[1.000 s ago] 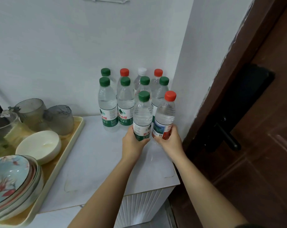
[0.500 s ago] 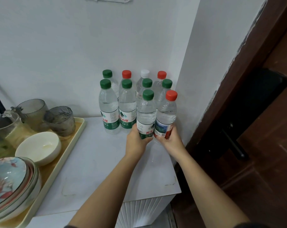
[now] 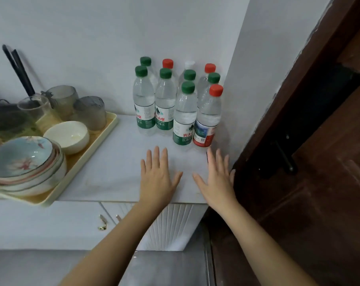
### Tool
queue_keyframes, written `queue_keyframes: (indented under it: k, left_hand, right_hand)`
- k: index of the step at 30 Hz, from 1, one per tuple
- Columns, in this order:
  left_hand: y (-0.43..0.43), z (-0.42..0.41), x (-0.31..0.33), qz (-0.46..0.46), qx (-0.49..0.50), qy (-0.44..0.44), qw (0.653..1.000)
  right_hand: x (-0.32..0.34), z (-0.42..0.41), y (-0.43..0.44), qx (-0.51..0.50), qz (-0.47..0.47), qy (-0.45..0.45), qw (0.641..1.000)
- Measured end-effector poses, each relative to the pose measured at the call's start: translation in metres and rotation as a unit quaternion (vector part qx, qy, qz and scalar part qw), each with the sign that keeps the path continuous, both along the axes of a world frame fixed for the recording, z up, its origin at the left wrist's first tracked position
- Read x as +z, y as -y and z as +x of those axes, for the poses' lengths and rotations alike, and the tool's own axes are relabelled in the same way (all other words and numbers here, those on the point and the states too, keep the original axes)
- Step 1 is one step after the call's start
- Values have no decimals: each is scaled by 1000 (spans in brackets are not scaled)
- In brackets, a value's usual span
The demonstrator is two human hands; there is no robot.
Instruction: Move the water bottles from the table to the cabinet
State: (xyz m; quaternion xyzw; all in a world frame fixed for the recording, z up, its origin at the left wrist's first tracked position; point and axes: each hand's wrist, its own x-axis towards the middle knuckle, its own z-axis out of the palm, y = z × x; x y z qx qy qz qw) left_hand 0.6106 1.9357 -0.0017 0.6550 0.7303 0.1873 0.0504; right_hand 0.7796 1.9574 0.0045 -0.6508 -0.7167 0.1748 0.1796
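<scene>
Several clear water bottles with green, red and white caps stand grouped in the back right corner of the white cabinet top (image 3: 117, 172). The two nearest are a green-capped bottle (image 3: 184, 118) and a red-capped bottle (image 3: 208, 120), side by side and upright. My left hand (image 3: 157, 176) is spread flat with straight fingers, just in front of the green-capped one and holding nothing. My right hand (image 3: 216, 178) is likewise spread with straight fingers, in front of the red-capped bottle, close to the cabinet's right edge. Neither hand touches a bottle.
A cream tray (image 3: 88, 162) at the left carries stacked patterned plates (image 3: 24, 162), a white bowl (image 3: 68, 136) and grey glass cups (image 3: 90, 112). A dark wooden door (image 3: 319, 162) with a black handle stands right beside the cabinet. White cabinet doors (image 3: 170, 226) sit below.
Both hands have let go of the two front bottles and drawn back toward me with fingers spread. The bottles now stand free on the cabinet top. The view has tilted lower.
</scene>
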Motion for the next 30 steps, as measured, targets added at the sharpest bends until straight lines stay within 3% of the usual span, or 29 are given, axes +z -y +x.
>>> queue_keyframes:
  k: [3, 8, 15, 24, 30]
  left_hand:
    - [46, 4, -10, -13, -11, -45, 999]
    - [108, 6, -37, -16, -6, -57, 998]
    - [182, 12, -85, -90, 30, -83, 992]
    - [254, 8, -129, -204, 105, -77, 970]
    - [332, -9, -148, -261, 194, -42, 945]
  right_hand:
    - [-10, 0, 39, 41, 16, 60, 997]
    - [-40, -3, 90, 109, 35, 87, 990]
    - [-84, 5, 134, 198, 25, 174, 964]
    - [-129, -15, 175, 300, -64, 254, 917]
    - [-142, -61, 222, 415, -67, 282, 862]
